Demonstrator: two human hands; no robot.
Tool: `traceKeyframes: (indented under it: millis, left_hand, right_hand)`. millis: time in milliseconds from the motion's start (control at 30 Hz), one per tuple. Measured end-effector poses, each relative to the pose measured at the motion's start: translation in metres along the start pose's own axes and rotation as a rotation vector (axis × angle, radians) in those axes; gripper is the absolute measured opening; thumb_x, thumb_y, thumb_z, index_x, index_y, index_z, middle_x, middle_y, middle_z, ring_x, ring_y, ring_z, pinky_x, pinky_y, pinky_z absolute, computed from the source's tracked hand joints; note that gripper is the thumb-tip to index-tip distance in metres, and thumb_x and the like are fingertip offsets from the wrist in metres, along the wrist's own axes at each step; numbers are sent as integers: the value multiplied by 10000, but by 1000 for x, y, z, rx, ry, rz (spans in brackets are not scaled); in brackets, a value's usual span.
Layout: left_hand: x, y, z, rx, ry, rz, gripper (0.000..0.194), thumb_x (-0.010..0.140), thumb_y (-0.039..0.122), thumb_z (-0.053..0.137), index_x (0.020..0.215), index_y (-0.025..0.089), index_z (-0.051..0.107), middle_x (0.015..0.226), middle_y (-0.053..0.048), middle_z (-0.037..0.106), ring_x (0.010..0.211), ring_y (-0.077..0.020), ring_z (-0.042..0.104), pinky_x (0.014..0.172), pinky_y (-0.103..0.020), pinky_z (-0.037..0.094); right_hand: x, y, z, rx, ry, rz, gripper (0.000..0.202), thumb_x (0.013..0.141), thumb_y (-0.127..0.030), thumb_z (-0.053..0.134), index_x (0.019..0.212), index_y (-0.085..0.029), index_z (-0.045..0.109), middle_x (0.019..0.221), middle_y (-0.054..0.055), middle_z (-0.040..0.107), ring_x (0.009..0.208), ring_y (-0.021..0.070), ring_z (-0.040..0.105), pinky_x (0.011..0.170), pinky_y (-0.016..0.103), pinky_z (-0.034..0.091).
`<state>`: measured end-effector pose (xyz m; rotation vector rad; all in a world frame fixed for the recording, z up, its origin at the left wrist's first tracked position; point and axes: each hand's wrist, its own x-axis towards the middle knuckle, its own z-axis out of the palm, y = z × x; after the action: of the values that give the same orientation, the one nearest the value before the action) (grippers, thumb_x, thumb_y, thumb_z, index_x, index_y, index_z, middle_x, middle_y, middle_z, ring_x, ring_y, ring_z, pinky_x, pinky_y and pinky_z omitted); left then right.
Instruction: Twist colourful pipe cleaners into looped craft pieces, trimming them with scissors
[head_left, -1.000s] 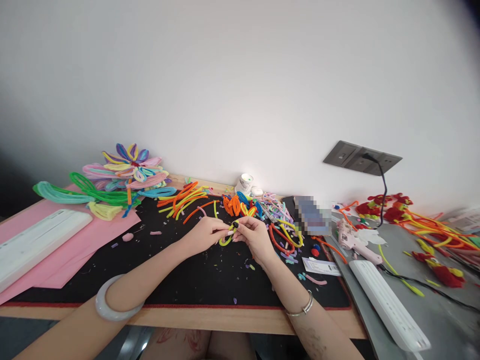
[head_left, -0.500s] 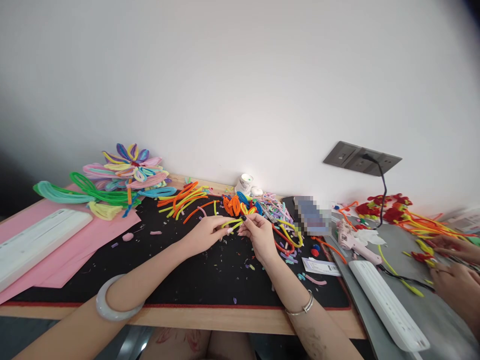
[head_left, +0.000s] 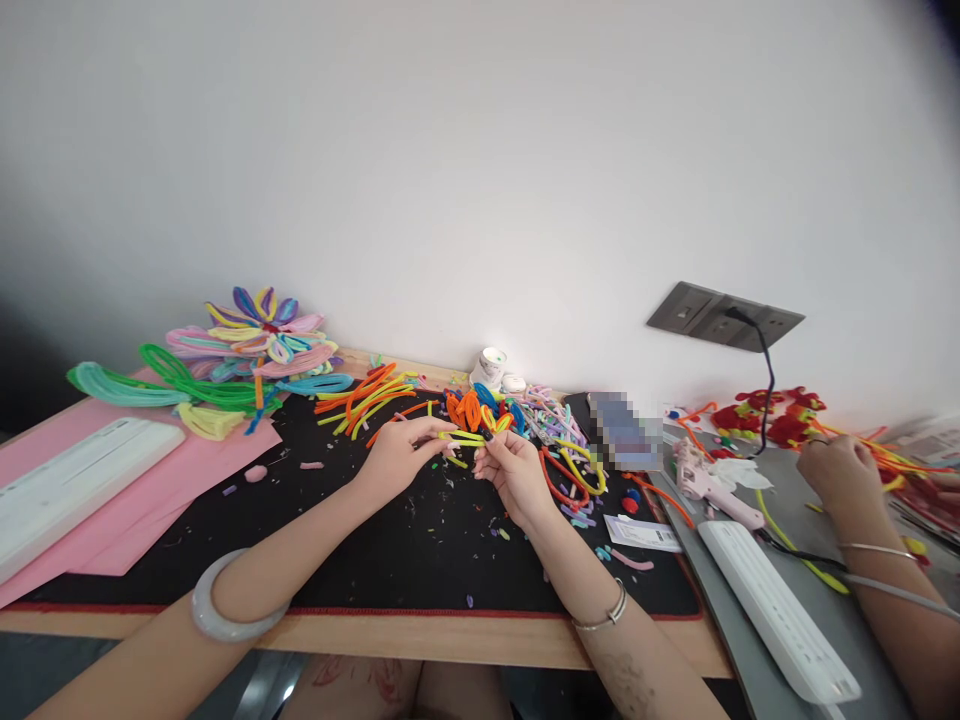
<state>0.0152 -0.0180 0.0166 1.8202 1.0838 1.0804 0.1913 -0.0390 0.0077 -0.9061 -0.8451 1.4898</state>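
Note:
A folded yellow pipe cleaner (head_left: 466, 438) stretches between my two hands above the black mat (head_left: 360, 560). My left hand (head_left: 401, 458) pinches its left end between thumb and fingers. At its other end, the fingertips of my right hand (head_left: 514, 470) are closed on it. Just behind my hands lie orange loops of pipe cleaner (head_left: 466, 410) and blue ones (head_left: 516, 414). Left of these is a loose bunch of orange and yellow pipe cleaners (head_left: 367, 400).
Pipe-cleaner flowers (head_left: 266, 330) and pink sheets (head_left: 172, 500) are at left. A phone (head_left: 622, 430), a pink glue gun (head_left: 716, 488) and a white power strip (head_left: 780, 610) lie at right. A co-worker's hand (head_left: 840, 470) reaches over the grey mat near red figures (head_left: 795, 420).
My left hand has turned slightly, and the yellow loop is now held more level. The co-worker's hand has moved up and left, toward the red figures.

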Motion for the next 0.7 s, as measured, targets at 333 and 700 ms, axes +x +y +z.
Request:
traceKeyframes:
  millis: [333,700]
  left_hand:
    - [2,2,-1,-229,66,-103,218,744,326,604,867,152,653,712,-31,673,661,-161,617,635,-257,489]
    - [5,-8,3,-421,36,-182,289,788,435,542,786,148,574,708,-2,540,682,-132,538,521,-193,409]
  right_hand:
    - [-1,3,3,-159,-50,-49,293,716,-369,653,626,-178,450,532,-29,581,402,81,519,402,190,426]
    - [-2,7,1,-769,-58,-259,148,794,-319,509,730,-187,523,603,-31,550,428,79,429,427,206,339]
